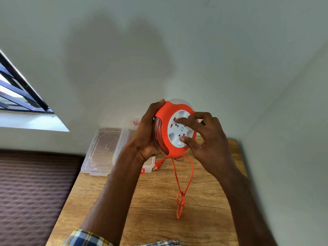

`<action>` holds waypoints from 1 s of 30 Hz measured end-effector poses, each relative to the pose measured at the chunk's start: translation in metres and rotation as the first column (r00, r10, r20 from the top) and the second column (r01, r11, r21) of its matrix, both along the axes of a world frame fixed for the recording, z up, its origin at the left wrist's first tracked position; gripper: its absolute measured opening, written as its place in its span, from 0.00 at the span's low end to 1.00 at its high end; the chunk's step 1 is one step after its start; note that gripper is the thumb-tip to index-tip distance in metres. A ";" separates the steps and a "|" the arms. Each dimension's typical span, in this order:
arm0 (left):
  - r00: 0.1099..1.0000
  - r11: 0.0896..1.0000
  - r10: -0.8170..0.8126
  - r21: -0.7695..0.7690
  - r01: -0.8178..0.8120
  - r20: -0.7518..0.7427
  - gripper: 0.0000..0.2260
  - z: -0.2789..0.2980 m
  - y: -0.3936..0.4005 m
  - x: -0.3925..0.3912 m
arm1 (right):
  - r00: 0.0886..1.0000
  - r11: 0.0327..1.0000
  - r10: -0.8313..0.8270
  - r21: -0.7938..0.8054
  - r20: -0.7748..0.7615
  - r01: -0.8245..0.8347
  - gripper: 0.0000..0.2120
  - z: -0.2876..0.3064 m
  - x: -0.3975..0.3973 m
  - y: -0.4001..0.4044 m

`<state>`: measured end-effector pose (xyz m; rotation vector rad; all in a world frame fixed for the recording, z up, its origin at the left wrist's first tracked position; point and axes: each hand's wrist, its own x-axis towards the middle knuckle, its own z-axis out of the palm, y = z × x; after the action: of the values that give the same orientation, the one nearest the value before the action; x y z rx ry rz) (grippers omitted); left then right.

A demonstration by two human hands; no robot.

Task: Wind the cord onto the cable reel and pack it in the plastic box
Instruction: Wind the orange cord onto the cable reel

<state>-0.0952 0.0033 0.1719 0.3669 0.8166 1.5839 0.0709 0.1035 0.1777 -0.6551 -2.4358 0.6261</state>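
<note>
Left hand (147,134) grips the cable reel (164,128) from its left side: fingers curled round the orange rim, thumb tip up at the top edge, one fingertip showing under the bottom edge. Reel is held up off the table, white socket face (179,129) tilted toward the camera. Wound orange cord shows through the clear flange just beside the left palm.

Right hand (205,135) is on the socket face, fingers bent and spread. Index fingertip sits near the upper-left red shutter, thumb tip presses near the lower edge of the white disc. Grip is narrow, a pinch-like hold on the face rather than a wrap round anything.

Loose cord (182,189) hangs from the reel's bottom edge in a long loop, twisted on itself near the lower end, tail lying on the wooden table (159,219). Orange plug (157,166) lies on the table below the left hand, touching or just beside the plastic box (149,166).

Box is clear, open, at the table's far-left corner, mostly hidden behind the left forearm. Its lid (104,150) lies flat on the left of it; red latches visible.

Plaid sleeve cuff (85,237) at bottom. Brown textured surface (32,192) left of the table, window (19,89) upper left, pale wall behind.
</note>
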 end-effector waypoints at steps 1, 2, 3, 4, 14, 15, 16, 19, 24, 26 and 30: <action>1.000 1.000 -0.004 0.002 0.004 0.004 0.29 -0.001 0.000 -0.001 | 1.000 1.000 0.028 -0.005 0.002 -0.028 0.24 -0.001 0.001 0.002; 1.000 1.000 -0.007 0.003 0.007 0.011 0.29 -0.001 0.000 -0.002 | 0.999 0.999 0.045 -0.007 0.003 -0.045 0.24 -0.002 0.003 0.002; 1.000 1.000 -0.007 0.001 0.007 0.015 0.29 -0.002 0.000 -0.003 | 0.999 0.999 0.053 -0.004 0.004 -0.053 0.25 -0.002 0.003 0.003; 1.000 1.000 -0.005 -0.005 0.005 0.017 0.29 -0.002 0.000 -0.003 | 0.999 0.999 0.054 0.002 0.003 -0.054 0.25 -0.003 0.003 0.002; 1.000 0.999 0.021 -0.030 -0.021 0.003 0.29 -0.005 0.001 -0.003 | 0.999 1.000 0.009 0.001 -0.040 -0.009 0.26 -0.011 -0.004 0.001; 1.000 0.999 0.030 -0.035 -0.030 -0.001 0.29 -0.005 0.001 -0.003 | 0.999 1.000 0.008 -0.004 -0.042 -0.008 0.26 -0.012 -0.005 0.001; 0.999 0.999 0.034 -0.039 -0.034 -0.004 0.30 -0.006 0.002 -0.003 | 0.999 1.000 0.007 -0.009 -0.041 -0.007 0.27 -0.012 -0.005 0.001; 0.999 0.998 0.037 -0.048 -0.037 -0.007 0.30 -0.008 0.002 -0.003 | 0.999 1.000 0.005 -0.021 -0.048 -0.006 0.30 -0.013 -0.005 0.001; 0.999 0.998 0.033 -0.049 -0.034 -0.018 0.29 -0.010 0.001 -0.004 | 0.998 0.999 0.009 -0.045 -0.056 -0.011 0.32 -0.015 -0.006 0.000; 0.999 0.998 0.030 -0.055 -0.032 -0.026 0.29 -0.010 0.001 -0.004 | 0.999 0.998 0.004 -0.056 -0.051 -0.007 0.31 -0.016 -0.006 0.001; 0.999 0.997 0.028 -0.067 -0.030 -0.032 0.28 -0.012 0.004 -0.004 | 0.999 0.999 0.001 -0.049 -0.052 -0.004 0.30 -0.017 -0.005 0.002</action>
<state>-0.0989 0.0074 0.1598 0.3322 0.9007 1.5770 0.0661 0.1058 0.1610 -0.6476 -2.3806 0.6970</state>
